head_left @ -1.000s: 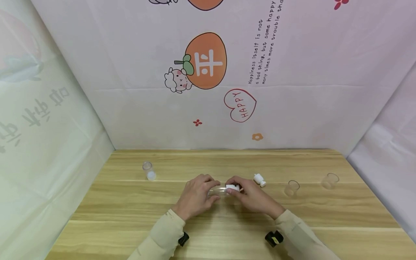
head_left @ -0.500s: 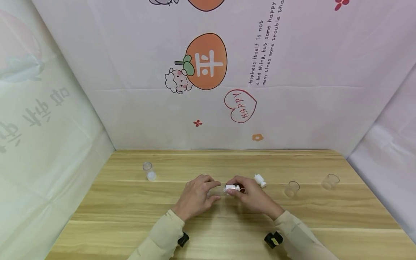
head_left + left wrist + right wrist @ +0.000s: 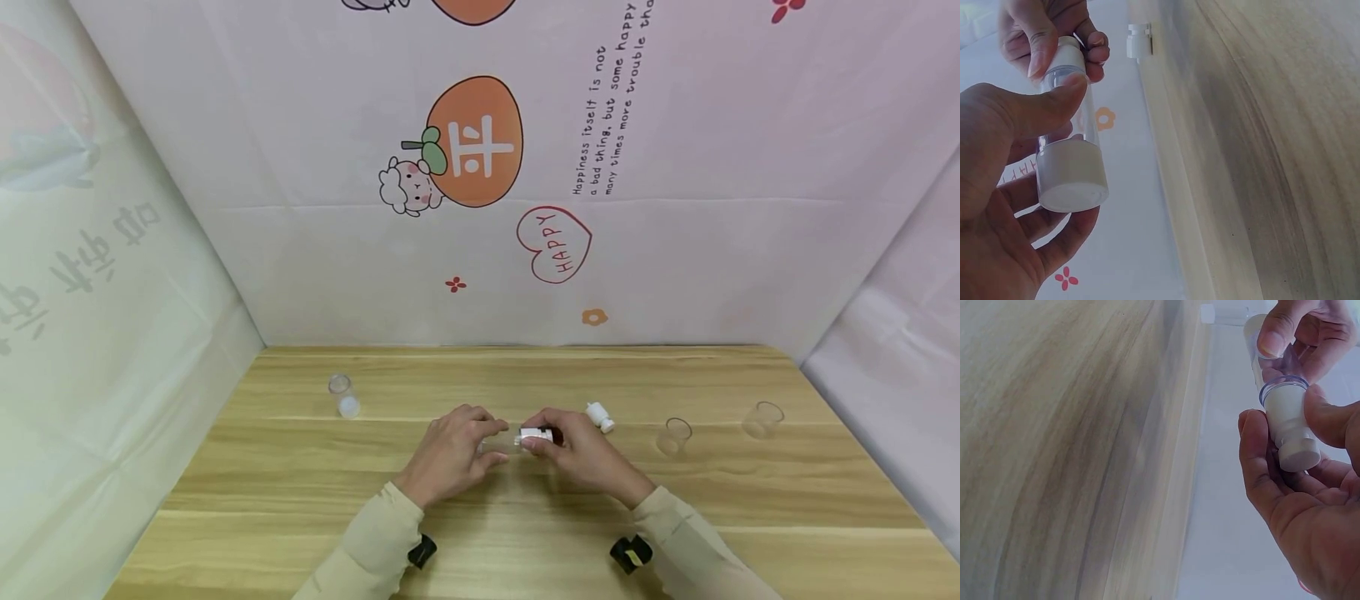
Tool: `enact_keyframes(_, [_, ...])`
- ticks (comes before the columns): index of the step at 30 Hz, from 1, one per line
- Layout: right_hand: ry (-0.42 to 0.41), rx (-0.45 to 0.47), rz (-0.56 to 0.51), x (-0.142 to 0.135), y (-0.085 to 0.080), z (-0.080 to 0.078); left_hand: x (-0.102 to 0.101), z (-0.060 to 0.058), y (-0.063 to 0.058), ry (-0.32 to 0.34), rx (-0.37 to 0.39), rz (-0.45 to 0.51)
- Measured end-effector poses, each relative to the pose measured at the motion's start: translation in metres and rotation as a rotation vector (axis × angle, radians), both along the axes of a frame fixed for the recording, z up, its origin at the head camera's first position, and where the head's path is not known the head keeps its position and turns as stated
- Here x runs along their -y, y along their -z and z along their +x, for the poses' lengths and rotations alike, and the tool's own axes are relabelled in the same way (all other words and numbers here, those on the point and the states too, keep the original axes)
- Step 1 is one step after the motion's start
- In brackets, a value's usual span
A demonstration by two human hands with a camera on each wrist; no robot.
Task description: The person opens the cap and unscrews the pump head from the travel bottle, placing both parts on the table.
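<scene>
My left hand (image 3: 453, 454) grips a clear bottle (image 3: 1072, 175) with a white base, lying roughly level above the table's middle. In the left wrist view its thumb lies along the clear wall while fingers curl beneath. Thumb and fingers of my right hand (image 3: 581, 450) pinch a white pump head (image 3: 1288, 411) at the bottle's mouth. The right wrist view shows the pump head's collar against the clear rim, in line with the bottle. How deep it sits inside cannot be made out.
A second white pump head (image 3: 598, 416) lies just beyond my right hand. Two clear caps (image 3: 675, 437) stand farther right on the wooden table (image 3: 247, 508). Another clear bottle with white base (image 3: 345, 396) lies at back left. A printed cloth (image 3: 360, 275) hangs behind.
Both hands stay in nearly the same place. The pump head has turned and shifted slightly between my right fingers at the bottle's mouth.
</scene>
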State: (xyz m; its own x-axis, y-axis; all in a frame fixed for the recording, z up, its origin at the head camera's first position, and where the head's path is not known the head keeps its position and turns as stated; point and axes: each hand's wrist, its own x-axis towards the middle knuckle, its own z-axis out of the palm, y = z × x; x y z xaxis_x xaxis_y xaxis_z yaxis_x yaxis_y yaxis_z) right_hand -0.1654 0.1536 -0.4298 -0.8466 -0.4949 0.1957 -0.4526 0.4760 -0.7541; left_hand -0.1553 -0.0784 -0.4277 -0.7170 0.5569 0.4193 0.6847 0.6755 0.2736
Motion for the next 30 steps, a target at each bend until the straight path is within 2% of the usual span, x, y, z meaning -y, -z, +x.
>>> enact_keyframes(13, [0.029, -0.014, -0.005, 0.0018, 0.002, 0.0014, 0.0005, 0.0005, -0.0058, 0.003, 0.07, -0.031])
enact_keyframes(20, [0.007, -0.034, -0.044, 0.0004, 0.0006, 0.0015, 0.0009, -0.0013, -0.0086, 0.018, 0.118, -0.023])
enact_keyframes(25, [-0.005, -0.051, -0.057, -0.0001, -0.0014, 0.0023, 0.0013, -0.0025, -0.0096, 0.018, 0.181, -0.01])
enact_keyframes(30, [-0.01, -0.128, -0.016, 0.0, -0.0023, 0.0041, 0.0012, -0.0028, -0.0097, 0.01, 0.255, 0.012])
